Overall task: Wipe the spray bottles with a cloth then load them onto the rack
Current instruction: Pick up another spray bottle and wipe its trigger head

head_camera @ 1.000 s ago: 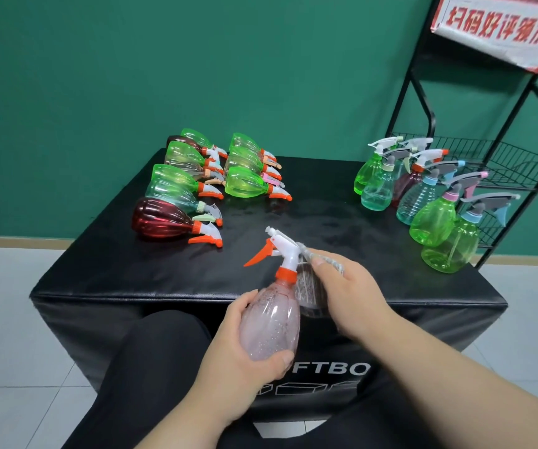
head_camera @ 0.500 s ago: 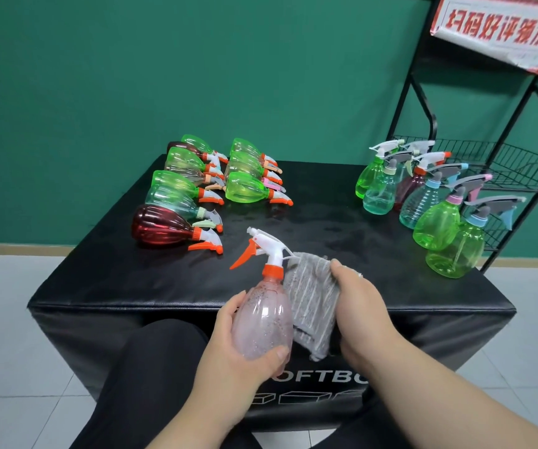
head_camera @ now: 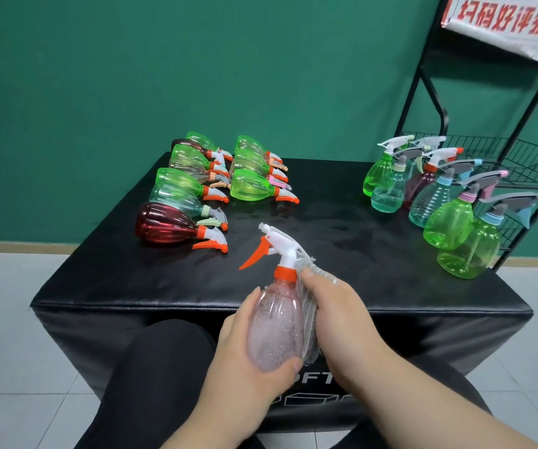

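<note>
**Cloth Meets Bottle at the Wiping Station**

A seated person holds a pale pink spray bottle (head_camera: 275, 322) upright over the near edge of a black padded surface (head_camera: 131, 280), just above their lap. The left hand (head_camera: 245, 361) cups the bottle's lower body, with fingers and thumb curled round it. The right hand (head_camera: 338, 319) is wrapped over a grey cloth (head_camera: 309, 306), pressing it to the bottle's right side up to the orange collar. The orange trigger points left. At far left, a batch of bottles (head_camera: 196, 189) lies sideways, with a dark red bottle (head_camera: 164, 223) nearest. At right, a cluster of upright bottles (head_camera: 439, 205) stands beside a black wire rack (head_camera: 520, 163) topped by a red-lettered sign (head_camera: 504, 24).
</note>
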